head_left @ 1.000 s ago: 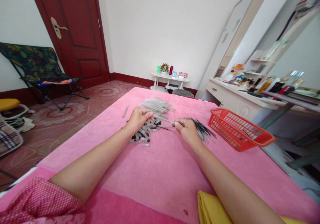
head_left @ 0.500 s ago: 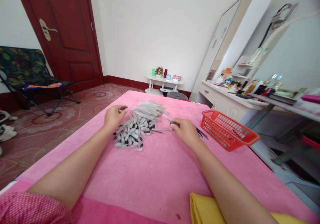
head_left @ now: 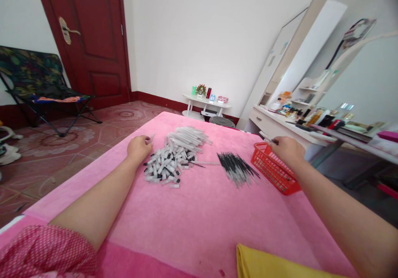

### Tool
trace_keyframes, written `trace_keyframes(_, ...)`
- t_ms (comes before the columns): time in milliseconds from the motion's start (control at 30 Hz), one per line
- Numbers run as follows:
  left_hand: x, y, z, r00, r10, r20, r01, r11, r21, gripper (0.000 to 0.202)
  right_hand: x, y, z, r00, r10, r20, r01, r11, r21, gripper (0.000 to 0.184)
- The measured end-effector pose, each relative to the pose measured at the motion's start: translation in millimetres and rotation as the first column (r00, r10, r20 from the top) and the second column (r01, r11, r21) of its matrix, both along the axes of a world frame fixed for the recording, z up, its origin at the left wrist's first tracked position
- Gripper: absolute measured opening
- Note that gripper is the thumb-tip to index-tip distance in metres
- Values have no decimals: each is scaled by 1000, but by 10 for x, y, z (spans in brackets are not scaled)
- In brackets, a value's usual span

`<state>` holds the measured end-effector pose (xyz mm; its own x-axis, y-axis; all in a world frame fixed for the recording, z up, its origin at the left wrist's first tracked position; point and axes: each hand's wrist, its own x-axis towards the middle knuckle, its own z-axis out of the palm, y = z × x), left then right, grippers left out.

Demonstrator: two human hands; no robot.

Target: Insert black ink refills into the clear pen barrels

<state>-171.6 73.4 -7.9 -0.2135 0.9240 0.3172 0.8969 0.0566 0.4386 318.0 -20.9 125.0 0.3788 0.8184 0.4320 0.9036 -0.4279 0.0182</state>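
Observation:
My left hand (head_left: 139, 148) is closed, with a small whitish pen cap (head_left: 151, 138) pinched at its fingertips. It hovers at the left of a heap of clear and black pen caps (head_left: 164, 162). Over the red plastic basket (head_left: 273, 170), my right hand (head_left: 288, 149) is closed on a slim pale pen (head_left: 266, 136), whose tip points up and left. Behind the caps lies a stack of whitish pen barrels (head_left: 189, 137). Black-and-clear pen refills (head_left: 236, 168) are bunched on the pink cloth left of the basket. A single thin barrel (head_left: 207, 163) lies between the piles.
A pink cloth (head_left: 186, 220) covers the table. Folded yellow fabric (head_left: 267, 263) lies at the near right edge. Beyond stand a cluttered dressing table (head_left: 280, 122), a small white shelf table (head_left: 203, 100) and a folding chair (head_left: 52, 87) by the red door (head_left: 90, 42).
My right hand has moved right with the pen, from beside the piles to above the basket, uncovering the refills. My left hand stays by the caps; a whitish cap now shows at its fingertips.

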Motion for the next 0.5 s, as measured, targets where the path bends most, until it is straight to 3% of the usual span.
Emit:
trace_keyframes(133,12,-2,-19,999,38,15,-38,999,3,39,-198,9,-84,996,90,25,-90,996,5,38)
trace_keyframes(333,-23,30,-66,999,35,41,-36,999,21,38,-978,70,-319,934,341,-105,-345,938,-23,26)
trace_keyframes(500,-76,55,-96,986,-1,167,-20,992,121,34,-1423,18,-649,914,330,-238,-374,912,-170,19)
